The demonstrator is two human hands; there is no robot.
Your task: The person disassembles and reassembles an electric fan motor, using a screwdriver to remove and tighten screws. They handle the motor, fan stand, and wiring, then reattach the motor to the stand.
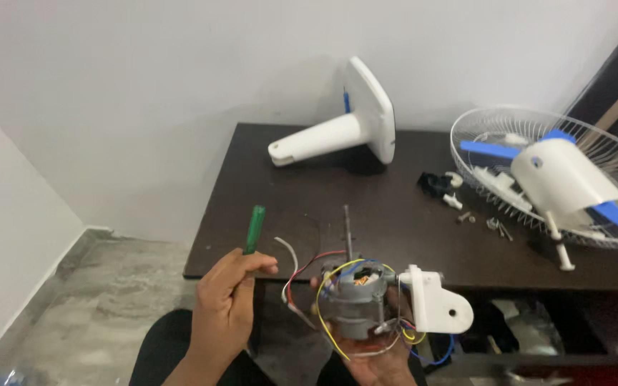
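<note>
Left hand [227, 307] grips a green screwdriver [254, 230]; right hand [377, 361] cradles the wired fan motor [355, 304] from below.

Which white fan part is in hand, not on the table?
The white pivot bracket on the fan motor, held in the right hand. The white base stand and the white rear housing lie on the table.

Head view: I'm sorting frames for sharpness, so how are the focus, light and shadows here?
Head view: soft, even light with no harsh glare; the fan stand casts a faint shadow on the wall; the left hand with the green screwdriver and the motor look slightly soft; wide-angle stretch at the edges.
</note>
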